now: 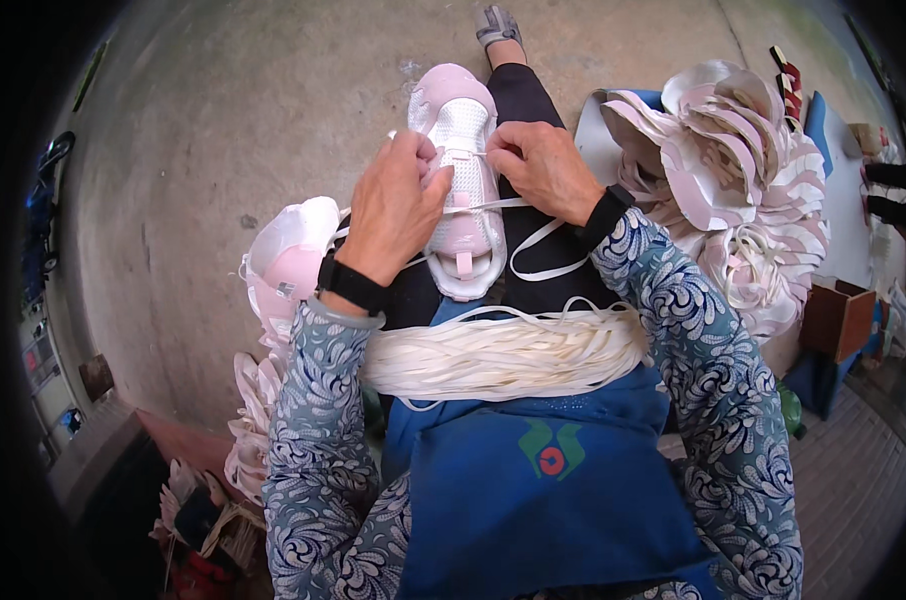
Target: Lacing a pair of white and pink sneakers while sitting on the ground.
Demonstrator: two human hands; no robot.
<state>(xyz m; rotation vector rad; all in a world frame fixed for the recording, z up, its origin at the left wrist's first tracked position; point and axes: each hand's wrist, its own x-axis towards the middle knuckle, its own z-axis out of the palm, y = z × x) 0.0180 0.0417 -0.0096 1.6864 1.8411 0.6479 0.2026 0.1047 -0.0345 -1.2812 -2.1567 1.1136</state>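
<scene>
A pink and white shoe upper (463,230) lies lengthwise on my lap, its toe pointing away from me. A white shoelace (521,203) crosses it, with a loose end looping down on the right side. My left hand (398,200) is at the left edge of the upper, fingers pinched at the lacing. On the opposite edge, my right hand (543,165) pinches the lace near the upper's throat. A thick bundle of white shoelaces (503,355) rests across my lap, over a blue apron (543,490).
Stacked pink and white shoe uppers (733,150) stand to the right, with a brown box (838,318) beyond. More uppers (293,260) hang at my left thigh, and others (253,420) lie lower down. Concrete floor (223,130) stretches ahead.
</scene>
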